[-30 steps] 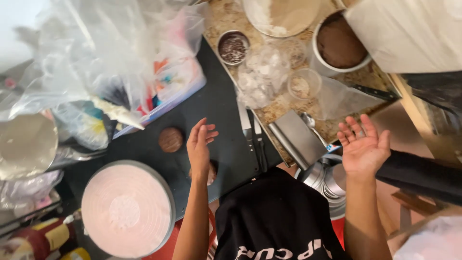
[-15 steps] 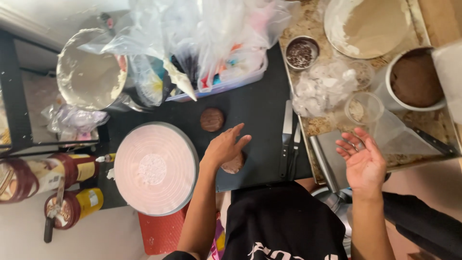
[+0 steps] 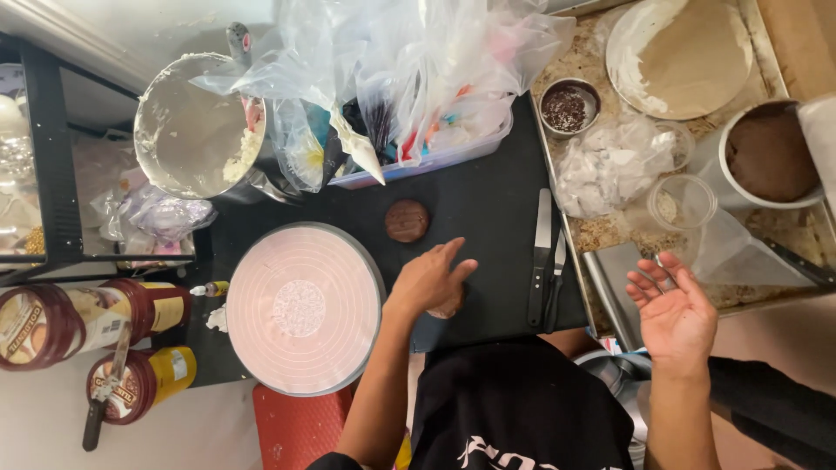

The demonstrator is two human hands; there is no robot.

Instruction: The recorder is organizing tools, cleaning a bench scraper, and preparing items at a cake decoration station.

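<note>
Brown, crumbly-looking cookie (image 3: 407, 220) is lying on the black desk (image 3: 488, 209), at twelve o'clock from the left hand (image 3: 428, 280). Both hands are spreading wide, empty; right hand (image 3: 672, 313) is hovering palm-up. Probably fragile: gripping edges seems safest.

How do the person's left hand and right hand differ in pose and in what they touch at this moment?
The left hand lies palm down on the black mat, covering a small round piece; the right hand is raised palm up, touching nothing. The left hand sits near the round pink-topped turntable and the brown cookie; the right hand hovers by the metal tray. Both are bare, with fingers spread.
</note>
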